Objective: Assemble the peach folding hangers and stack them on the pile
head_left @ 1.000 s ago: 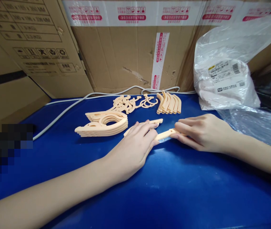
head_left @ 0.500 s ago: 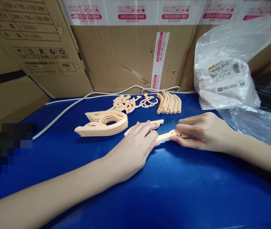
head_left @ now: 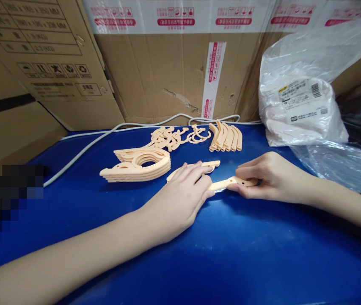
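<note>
A cream plastic folding hanger (head_left: 221, 185) lies low over the blue table, gripped from both sides. My left hand (head_left: 188, 186) is closed over its left part and hides much of it; another hanger arm (head_left: 210, 164) sticks out beyond the fingers. At the right end, my right hand (head_left: 258, 178) pinches a short arm piece with holes, set against the end of the held arm. Whether the two pieces are fully joined I cannot tell. Left of my left hand sits a neat stack of folded cream hangers (head_left: 139, 167).
Loose hanger hooks (head_left: 170, 137) and a row of curved arm pieces (head_left: 226, 136) lie behind the hands. A white cable (head_left: 88, 149) runs along the back, before cardboard boxes (head_left: 167, 72). A white plastic bag (head_left: 301, 106) stands at the back right, beside clear film (head_left: 335, 165).
My right hand and the right end of the hanger have dropped slightly. The hanger's far arm has shifted a little to the right. Both hands keep their hold.
</note>
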### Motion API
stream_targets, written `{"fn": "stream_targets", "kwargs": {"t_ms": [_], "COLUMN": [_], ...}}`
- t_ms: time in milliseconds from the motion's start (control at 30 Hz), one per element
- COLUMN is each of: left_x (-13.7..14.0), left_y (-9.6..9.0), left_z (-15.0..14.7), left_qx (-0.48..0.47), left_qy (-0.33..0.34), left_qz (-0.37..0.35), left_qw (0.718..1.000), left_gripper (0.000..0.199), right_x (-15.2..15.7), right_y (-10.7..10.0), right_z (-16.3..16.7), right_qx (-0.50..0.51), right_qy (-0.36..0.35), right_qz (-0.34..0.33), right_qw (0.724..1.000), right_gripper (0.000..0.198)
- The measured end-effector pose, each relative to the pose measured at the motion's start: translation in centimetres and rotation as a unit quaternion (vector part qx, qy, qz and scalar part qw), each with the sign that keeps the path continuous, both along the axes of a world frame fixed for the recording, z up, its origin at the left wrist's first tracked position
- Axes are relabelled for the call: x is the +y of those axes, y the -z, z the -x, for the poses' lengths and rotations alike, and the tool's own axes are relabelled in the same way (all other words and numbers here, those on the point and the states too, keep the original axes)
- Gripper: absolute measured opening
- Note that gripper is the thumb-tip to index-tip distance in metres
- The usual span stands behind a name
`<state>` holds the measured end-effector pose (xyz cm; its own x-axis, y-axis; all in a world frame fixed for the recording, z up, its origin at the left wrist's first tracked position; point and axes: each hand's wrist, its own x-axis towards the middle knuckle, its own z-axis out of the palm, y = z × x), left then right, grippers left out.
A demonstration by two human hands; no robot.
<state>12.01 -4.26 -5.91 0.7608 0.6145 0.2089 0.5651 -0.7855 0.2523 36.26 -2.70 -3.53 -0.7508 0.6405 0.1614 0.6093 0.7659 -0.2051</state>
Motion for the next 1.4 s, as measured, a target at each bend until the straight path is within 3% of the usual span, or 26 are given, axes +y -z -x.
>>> {"fn": "stream_targets", "kwargs": {"t_ms": [433,667,833,1167,1400], "left_x": [-0.1,0.3,0.9,1.0,0.8], "left_y": [-0.2,-0.2,0.3,0.3,0.2], "left_z": [0.1,0.1,0.2,0.2,0.2], "left_qx": [-0.007,-0.108,-0.134,-0.127,-0.115], "left_qy": [0.004,-0.056,-0.067,-0.083,-0.102], "left_qz": [0.027,0.054,0.065,0.04,0.041], "left_qw": [1.0,0.991,0.987,0.988,0.987], "left_gripper": [0.032,0.025,0.028,0.027,0.028], "right_x": [-0.3,-2.2,-2.5,-2.7,-2.0], "right_y": [0.0,-0.2,0.1,-0.2,-0.6], "right_z": [0.0,1.0,2.0,2.6,1.4], "right_qx": [-0.008,0.015,0.069,0.037,-0.069], "right_qy": [-0.029,-0.078,-0.083,-0.11,-0.005], "right_qz": [0.012,0.111,0.127,0.036,-0.181], "right_qw": [0.999,0.991,0.986,0.993,0.981], "right_gripper": [0.039,0.052,0.055,0.044,0.05]}}
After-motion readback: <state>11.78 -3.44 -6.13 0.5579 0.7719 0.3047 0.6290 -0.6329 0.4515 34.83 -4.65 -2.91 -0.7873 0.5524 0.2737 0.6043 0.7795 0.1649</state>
